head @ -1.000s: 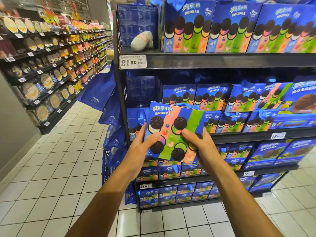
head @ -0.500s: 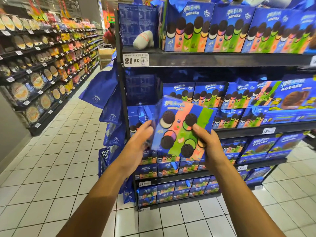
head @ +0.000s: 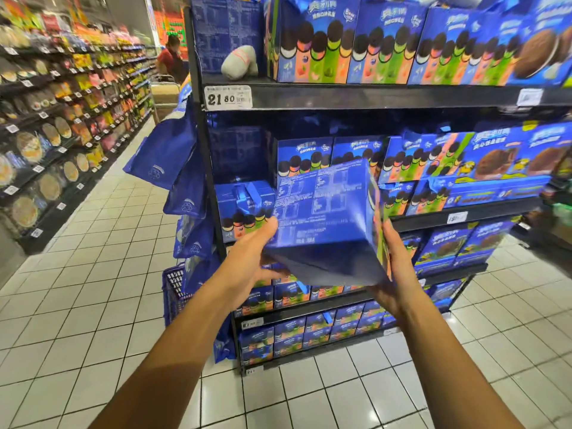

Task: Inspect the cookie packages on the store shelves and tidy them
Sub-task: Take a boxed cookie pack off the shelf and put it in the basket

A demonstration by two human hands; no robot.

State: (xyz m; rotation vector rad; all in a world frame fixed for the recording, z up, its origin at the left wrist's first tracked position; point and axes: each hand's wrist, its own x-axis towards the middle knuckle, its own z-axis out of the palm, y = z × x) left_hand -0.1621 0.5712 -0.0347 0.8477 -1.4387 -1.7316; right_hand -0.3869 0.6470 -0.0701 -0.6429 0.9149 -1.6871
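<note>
Shelf (head: 387,99) packed with boxes (head: 356,156) — aisle floor (head: 93,289) open

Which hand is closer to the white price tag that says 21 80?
Left. The left hand is below the price tag, gripping the cookie box on its left edge; the right hand holds its far side, farther right.

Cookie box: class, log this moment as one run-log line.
step: inspecting | cookie box: off shelf, printed back showing | left hand: holds left edge | right hand: holds right edge
</note>
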